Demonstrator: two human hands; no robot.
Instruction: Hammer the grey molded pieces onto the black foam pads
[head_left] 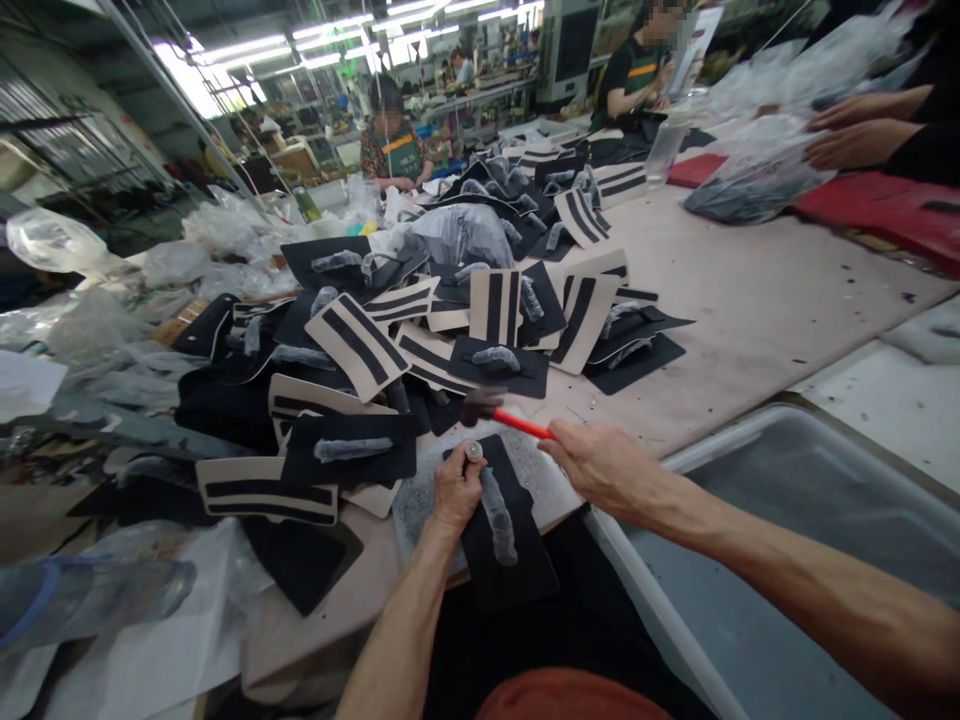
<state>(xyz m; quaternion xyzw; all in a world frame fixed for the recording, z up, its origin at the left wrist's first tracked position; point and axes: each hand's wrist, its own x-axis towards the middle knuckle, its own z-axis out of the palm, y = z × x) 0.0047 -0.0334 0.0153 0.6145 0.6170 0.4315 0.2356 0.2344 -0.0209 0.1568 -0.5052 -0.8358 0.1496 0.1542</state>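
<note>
While the fingers of our left hand (454, 490) clamp a metal tool (474, 452) at the far end of a black panel (531, 555), those of our right hand (596, 462) grip a red-handled hammer (521, 422) near that tool; the panel lies partly over a speckled slab (418, 500) on our bench (750, 300).
</note>
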